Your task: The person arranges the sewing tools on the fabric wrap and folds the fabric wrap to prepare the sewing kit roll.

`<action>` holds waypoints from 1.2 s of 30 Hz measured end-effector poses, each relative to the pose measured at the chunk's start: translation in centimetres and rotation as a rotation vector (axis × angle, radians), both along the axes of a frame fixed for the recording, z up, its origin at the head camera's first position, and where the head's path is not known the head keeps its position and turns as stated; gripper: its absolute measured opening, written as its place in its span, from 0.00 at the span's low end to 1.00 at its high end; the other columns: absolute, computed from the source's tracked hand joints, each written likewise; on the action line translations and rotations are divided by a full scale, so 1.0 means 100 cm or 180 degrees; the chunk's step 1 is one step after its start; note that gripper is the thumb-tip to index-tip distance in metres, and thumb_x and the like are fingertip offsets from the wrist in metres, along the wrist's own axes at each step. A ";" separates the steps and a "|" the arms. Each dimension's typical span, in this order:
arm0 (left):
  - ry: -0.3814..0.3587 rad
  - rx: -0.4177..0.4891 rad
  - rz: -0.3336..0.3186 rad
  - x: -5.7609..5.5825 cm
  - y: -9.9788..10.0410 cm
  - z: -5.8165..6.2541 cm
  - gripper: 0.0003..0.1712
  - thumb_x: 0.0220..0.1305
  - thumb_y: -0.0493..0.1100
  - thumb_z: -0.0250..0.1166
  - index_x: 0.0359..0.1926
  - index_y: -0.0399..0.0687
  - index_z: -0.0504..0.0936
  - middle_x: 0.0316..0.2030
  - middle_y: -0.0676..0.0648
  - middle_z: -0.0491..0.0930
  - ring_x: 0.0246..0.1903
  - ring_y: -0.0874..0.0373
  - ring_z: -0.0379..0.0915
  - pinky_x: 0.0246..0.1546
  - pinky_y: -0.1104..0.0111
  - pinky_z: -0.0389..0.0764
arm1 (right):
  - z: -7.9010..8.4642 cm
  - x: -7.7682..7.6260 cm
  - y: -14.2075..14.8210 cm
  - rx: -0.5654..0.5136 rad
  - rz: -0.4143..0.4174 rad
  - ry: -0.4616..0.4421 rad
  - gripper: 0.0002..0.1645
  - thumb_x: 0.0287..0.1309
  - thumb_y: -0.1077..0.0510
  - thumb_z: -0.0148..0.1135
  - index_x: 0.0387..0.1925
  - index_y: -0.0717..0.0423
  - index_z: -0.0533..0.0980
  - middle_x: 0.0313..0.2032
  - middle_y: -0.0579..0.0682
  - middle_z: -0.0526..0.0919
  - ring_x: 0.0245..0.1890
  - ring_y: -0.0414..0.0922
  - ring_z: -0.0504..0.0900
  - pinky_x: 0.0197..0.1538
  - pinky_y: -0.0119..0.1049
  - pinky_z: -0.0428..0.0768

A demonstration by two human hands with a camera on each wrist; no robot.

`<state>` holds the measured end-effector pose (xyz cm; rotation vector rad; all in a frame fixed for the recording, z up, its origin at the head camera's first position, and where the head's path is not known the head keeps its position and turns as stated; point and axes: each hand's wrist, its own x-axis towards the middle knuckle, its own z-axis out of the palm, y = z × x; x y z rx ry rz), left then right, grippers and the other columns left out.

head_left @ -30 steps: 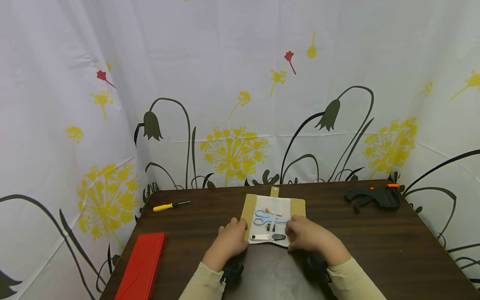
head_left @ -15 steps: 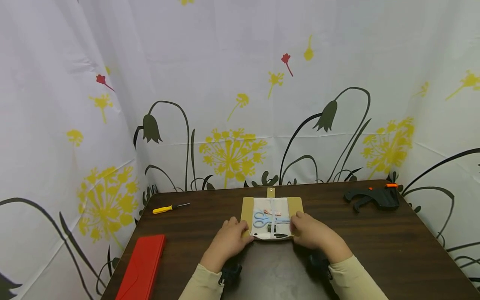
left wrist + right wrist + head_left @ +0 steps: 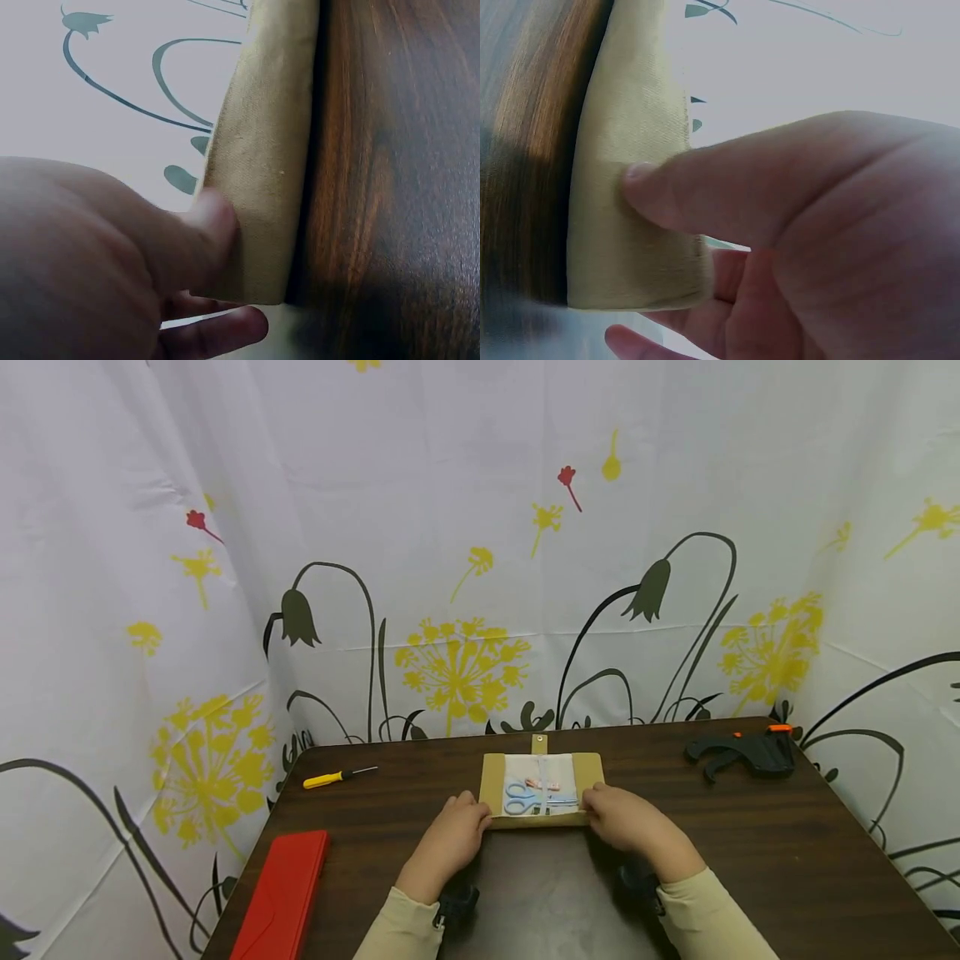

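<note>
A tan fabric sewing kit (image 3: pixel 492 778) lies unfolded on the table, its near edge lifted and turned up. My left hand (image 3: pixel 454 831) pinches the near left corner, with the thumb on the tan outer cloth (image 3: pixel 259 150) in the left wrist view. At the near right corner my right hand (image 3: pixel 633 822) does the same, thumb against the cloth (image 3: pixel 630 247). Light blue scissors (image 3: pixel 517 806) and a small pinkish item (image 3: pixel 542 784) sit under a white strap (image 3: pixel 543 768) on the white lining. A snap tab (image 3: pixel 539 743) sticks out at the far edge.
A red case (image 3: pixel 281 893) lies at the left of the dark wooden table (image 3: pixel 547 893). A yellow-handled screwdriver (image 3: pixel 337 778) is at the back left. A black clamp with orange parts (image 3: pixel 750 753) rests at the back right. A flowered curtain (image 3: pixel 465 485) hangs behind.
Both hands have raised the kit's near edge and tilted it up and away. The folding knife-like item and most of the spool near that edge are now hidden behind the cloth.
</note>
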<state>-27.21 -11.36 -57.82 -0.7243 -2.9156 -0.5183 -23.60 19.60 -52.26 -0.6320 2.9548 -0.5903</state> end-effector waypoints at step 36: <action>-0.0540 0.0424 0.0255 0.015 0.005 0.030 0.12 0.85 0.48 0.56 0.38 0.55 0.73 0.21 0.55 0.60 0.20 0.58 0.59 0.23 0.67 0.61 | -0.004 -0.009 0.010 -0.0172 -0.0328 -0.0279 0.16 0.79 0.59 0.62 0.31 0.47 0.69 0.22 0.43 0.67 0.21 0.41 0.67 0.29 0.38 0.66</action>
